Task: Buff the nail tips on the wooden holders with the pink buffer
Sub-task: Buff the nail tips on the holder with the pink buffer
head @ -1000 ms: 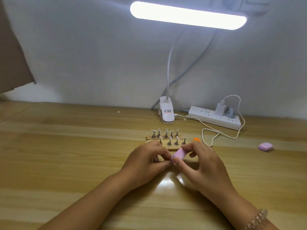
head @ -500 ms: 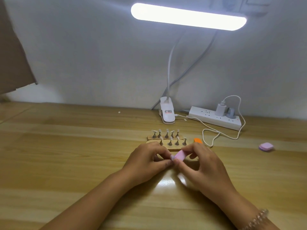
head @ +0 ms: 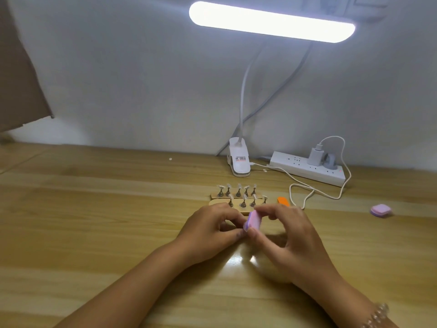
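Wooden table (head: 94, 221), head view only. Right hand (head: 290, 235) pinches the pink buffer (head: 252, 220) between thumb and fingertips, with the buffer tilted and held just above the table in front of the holders. Left hand (head: 208, 230) is right beside it, fingers curled, thumb and forefinger tips meeting at the buffer's lower end; whatever they pinch is hidden, so I cannot tell if it holds anything. Both hands are close together, nearly touching at the buffer. Two wooden holders (head: 214, 201) lie side by side just behind the hands, with small metal stands carrying clear nail tips (head: 239, 186): five in the back row, four visible in the front row. Orange item (head: 283, 201) sits just right of the holders, partly behind the right hand. White lamp clip (head: 238, 162) stands further back with the lit lamp bar (head: 272, 22) overhead. White power strip (head: 305, 170) is near the wall, with a charger (head: 315, 156) plugged in and a white cable (head: 307, 192) looping on the table. Small pink-purple square pad (head: 380, 210) lies well apart at right. Beaded bracelet (head: 377, 316) is on the right wrist.
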Available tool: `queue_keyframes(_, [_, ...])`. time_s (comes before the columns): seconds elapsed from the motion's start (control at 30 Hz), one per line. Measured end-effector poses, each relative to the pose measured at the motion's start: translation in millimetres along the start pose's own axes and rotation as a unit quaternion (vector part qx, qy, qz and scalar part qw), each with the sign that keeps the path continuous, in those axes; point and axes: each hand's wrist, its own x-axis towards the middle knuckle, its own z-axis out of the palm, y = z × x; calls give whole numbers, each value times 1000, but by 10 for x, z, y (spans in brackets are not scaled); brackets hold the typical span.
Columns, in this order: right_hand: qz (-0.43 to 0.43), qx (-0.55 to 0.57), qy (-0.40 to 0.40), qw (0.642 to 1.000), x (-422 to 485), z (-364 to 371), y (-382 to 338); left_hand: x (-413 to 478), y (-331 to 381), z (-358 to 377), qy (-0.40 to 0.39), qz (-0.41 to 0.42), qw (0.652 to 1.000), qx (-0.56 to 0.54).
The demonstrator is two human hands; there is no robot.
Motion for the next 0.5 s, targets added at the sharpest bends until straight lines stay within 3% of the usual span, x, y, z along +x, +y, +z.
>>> queue_keyframes(0.1, [3,-9,-31,999,-5,14,-7,6,-2,-4,0,-7,1000,5])
queue_keyframes(0.2, [44,-27,0,999,18,-8,68,-2,2,-4,-6,-9,1000,-10])
queue_keyframes(0.27, [19,-32,18,999,-1,-15,26,-3,8,-7,-9,-11,1000,-11])
queue_keyframes(0.37, [-30,-47,-20,998,-39,16,-56,7,17,-16,-14,-17,1000,2])
queue_keyframes(0.5, [23,-64,22,997,-4,2,44,-1,19,-11,-10,-9,1000,-3])
